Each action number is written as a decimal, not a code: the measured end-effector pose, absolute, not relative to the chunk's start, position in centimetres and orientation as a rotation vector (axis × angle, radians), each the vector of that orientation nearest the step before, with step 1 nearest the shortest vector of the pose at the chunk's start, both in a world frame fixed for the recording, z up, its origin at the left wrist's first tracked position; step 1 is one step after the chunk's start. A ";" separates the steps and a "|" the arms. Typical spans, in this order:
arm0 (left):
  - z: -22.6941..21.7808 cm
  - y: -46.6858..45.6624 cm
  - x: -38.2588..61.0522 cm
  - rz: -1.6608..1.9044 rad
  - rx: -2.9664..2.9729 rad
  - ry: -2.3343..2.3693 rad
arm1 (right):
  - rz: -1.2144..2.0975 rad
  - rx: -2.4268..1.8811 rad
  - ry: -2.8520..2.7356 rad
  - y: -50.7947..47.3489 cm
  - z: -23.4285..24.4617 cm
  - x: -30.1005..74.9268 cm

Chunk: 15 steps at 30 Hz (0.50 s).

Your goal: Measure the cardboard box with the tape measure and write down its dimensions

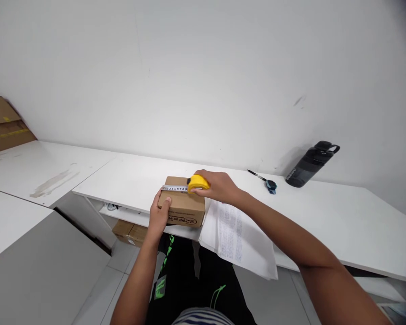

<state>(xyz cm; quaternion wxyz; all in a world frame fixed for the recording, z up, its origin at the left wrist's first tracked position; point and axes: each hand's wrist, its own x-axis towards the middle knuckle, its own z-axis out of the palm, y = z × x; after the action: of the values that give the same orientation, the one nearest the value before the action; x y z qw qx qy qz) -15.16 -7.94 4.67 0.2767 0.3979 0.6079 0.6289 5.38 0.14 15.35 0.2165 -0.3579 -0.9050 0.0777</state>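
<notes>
A small brown cardboard box (pixel 186 205) with dark printing on its near side sits at the front edge of the white table. My left hand (pixel 159 212) grips its left end, thumb on the top face, fingers mostly hidden behind the side. In my right hand (pixel 216 184) is a yellow tape measure (pixel 198 182), held over the box's right end. Its white blade (pixel 176 188) is pulled out across the top of the box, with black numbers showing. The blade's tip lies at the left edge, by my left fingers.
Sheets of paper with handwriting (pixel 238 237) overhang the table edge right of the box. Behind them lie a black pen (pixel 256 174) and a dark watch-like object (pixel 270 186). A black bottle (pixel 307 164) leans by the wall. Cardboard boxes (pixel 3 124) stand far left; another box (pixel 130 232) sits below.
</notes>
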 end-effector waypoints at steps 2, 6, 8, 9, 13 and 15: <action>4.7 -8.0 -15.2 1.688 1.071 1.627 | 0.143 -0.966 -2.591 0.2 15.4 2.3; 4.0 -8.0 -15.5 1.678 1.068 1.612 | 0.124 -0.907 -2.642 0.5 14.9 -3.1; 3.5 -7.8 -15.5 1.690 1.078 1.582 | 0.141 -0.875 -2.638 0.5 14.8 -4.6; 3.3 -7.8 -15.5 1.701 1.087 1.560 | 0.142 -0.862 -2.636 0.5 14.8 -5.1; 2.9 -7.6 -15.4 1.726 1.112 1.471 | 0.139 -0.872 -2.616 0.4 14.5 -5.3; 3.0 -7.7 -15.4 1.741 1.095 1.452 | 0.162 -0.890 -2.584 0.3 14.1 -4.6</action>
<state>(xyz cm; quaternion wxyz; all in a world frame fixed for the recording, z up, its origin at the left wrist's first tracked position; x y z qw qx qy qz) -15.37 -7.72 2.98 0.3071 0.4139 0.5488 0.6582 -4.63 0.32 14.09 0.2003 -0.3185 -0.9247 0.0578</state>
